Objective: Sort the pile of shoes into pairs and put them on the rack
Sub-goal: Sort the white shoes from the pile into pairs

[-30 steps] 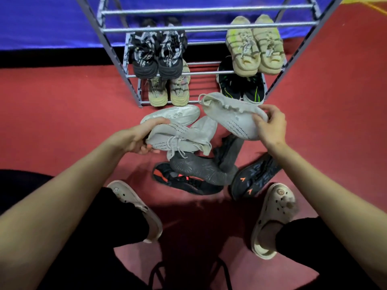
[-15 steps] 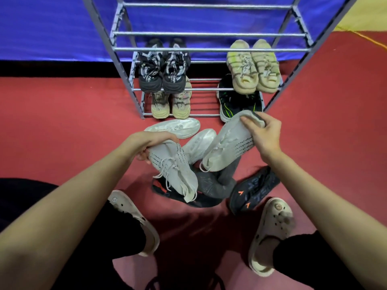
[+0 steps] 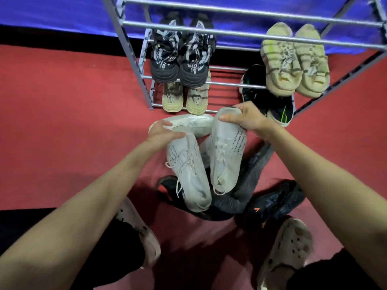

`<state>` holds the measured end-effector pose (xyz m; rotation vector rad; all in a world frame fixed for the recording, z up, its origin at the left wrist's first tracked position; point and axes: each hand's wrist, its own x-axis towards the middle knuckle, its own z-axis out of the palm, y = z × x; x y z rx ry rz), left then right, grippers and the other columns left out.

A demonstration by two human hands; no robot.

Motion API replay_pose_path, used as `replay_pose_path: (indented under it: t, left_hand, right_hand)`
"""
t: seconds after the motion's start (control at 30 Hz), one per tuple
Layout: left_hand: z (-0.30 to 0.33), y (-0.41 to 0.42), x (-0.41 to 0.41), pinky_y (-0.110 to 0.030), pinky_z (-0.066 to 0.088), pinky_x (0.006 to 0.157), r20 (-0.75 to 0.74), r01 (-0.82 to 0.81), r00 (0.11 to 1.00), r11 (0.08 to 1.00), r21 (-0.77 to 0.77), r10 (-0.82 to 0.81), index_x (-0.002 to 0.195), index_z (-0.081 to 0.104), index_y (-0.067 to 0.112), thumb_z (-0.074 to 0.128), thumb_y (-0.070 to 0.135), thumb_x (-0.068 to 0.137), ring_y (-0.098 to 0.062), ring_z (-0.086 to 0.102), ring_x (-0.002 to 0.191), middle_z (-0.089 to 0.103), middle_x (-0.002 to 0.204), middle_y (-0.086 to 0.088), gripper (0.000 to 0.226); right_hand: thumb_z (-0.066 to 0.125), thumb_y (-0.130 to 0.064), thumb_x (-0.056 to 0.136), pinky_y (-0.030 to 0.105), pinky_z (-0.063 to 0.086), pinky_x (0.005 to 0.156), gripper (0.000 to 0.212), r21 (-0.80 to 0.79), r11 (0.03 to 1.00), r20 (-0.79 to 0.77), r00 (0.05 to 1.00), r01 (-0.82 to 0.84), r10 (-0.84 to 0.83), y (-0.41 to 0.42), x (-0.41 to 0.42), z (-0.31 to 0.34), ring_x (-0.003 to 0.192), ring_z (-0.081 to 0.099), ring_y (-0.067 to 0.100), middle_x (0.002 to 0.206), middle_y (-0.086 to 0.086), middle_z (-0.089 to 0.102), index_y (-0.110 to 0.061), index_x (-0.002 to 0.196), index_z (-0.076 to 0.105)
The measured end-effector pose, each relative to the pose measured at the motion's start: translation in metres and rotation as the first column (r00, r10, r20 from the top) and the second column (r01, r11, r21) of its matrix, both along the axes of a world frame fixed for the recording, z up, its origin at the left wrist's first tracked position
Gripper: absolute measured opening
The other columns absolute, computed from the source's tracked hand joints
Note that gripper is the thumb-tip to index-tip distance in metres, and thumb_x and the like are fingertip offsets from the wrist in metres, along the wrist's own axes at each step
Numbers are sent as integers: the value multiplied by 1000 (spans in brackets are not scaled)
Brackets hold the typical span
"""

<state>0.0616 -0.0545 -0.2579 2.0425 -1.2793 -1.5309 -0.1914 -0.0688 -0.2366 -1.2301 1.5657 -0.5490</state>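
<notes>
Pairing step. The left hand (image 3: 162,132) and right hand (image 3: 249,118) each have fingers closed on the toe end of a white knit sneaker (image 3: 188,174), its mate (image 3: 227,151) alongside, heels hanging over the floor pile (image 3: 272,204), likely matched for the rack (image 3: 230,30).

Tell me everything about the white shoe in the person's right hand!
The white knit shoe has white laces and lines of small dark dots along its side. The right hand grips its toe end, so it hangs with its opening toward the camera, beside its match in the left hand, above the dark shoes on the floor.
</notes>
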Motion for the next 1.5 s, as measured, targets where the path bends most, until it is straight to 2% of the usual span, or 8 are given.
replay_pose_path:
  t: [0.17, 0.3, 0.4, 0.53, 0.77, 0.93, 1.2, 1.5]
  left_hand:
    - [-38, 5, -6, -30, 45, 96, -105, -72, 992, 997, -35, 68, 122, 53, 7, 59, -12, 80, -26, 54, 118, 62, 112, -7, 47]
    - [-63, 16, -13, -30, 34, 110, 27, 79, 997, 997, -16, -78, 148, 31, 13, 59, -1, 81, -24, 39, 137, 42, 148, -8, 74]
    - [-72, 28, -20, -29, 24, 115, 140, 86, 987, 995, -42, -80, 152, 19, 12, 62, 11, 84, -23, 26, 145, 27, 158, -8, 80]
    - [-68, 40, -16, -30, 26, 112, 173, 27, 985, 997, -73, -14, 151, 18, 11, 59, 17, 87, -25, 29, 144, 25, 158, -8, 76]
    - [-45, 84, -5, -35, 42, 105, -7, -19, 1000, 999, 44, 19, 152, 1, 34, 67, 17, 78, -25, 49, 128, 46, 145, -2, 100]
    - [-44, 135, -36, -31, 41, 97, 211, -215, 965, 930, 298, 155, 137, 28, 0, 74, 34, 73, -32, 49, 126, 44, 142, -17, 86]
    - [-53, 161, -68, -36, 50, 96, -28, -186, 977, 905, 382, 213, 121, 56, -6, 63, 31, 86, -29, 64, 107, 66, 113, -18, 52]
    - [-19, 129, -43, -33, 57, 54, -178, -457, 805, 784, 420, 565, 108, 55, 4, 59, 20, 84, -26, 66, 85, 64, 95, -10, 29]
  right_hand:
    - [76, -19, 78, 16, 52, 54, 39, 71, 987, -77, 987, 146, -140, -28, 11, -44, 65, 65, 0, 88, 1, 69, -1, 110, 64]
    - [63, -4, 81, 34, 39, 107, 76, 38, 999, -360, 933, 2, 11, -17, 21, -72, 131, 40, 28, 144, 19, 37, -6, 146, 23]
    - [58, 0, 83, 32, 27, 116, 83, 65, 998, -295, 955, 6, 13, 0, 21, -81, 143, 27, 26, 155, 13, 25, -9, 152, 12]
    - [56, -19, 93, 33, 34, 111, 69, 307, 948, -285, 943, -79, 171, 39, 24, -82, 137, 38, 28, 152, 15, 34, -5, 150, 20]
    - [69, -47, 79, 40, 23, 119, 96, 271, 962, -360, 926, -15, 116, 109, 44, -74, 142, 20, 34, 150, 18, 16, -12, 149, 14]
    - [70, -36, 79, 36, 37, 108, 90, 307, 946, -331, 944, 109, -1, 117, 49, -79, 130, 40, 34, 142, 20, 33, -8, 146, 16]
    - [66, -26, 83, 27, 40, 81, 73, 309, 944, -313, 950, 112, -10, 120, 37, -84, 101, 53, 21, 109, 6, 53, -2, 137, 23]
    - [65, -20, 83, 28, 42, 67, 43, 340, 888, -307, 929, 310, -206, 113, 30, -71, 84, 55, 18, 92, 8, 57, 9, 115, 57]
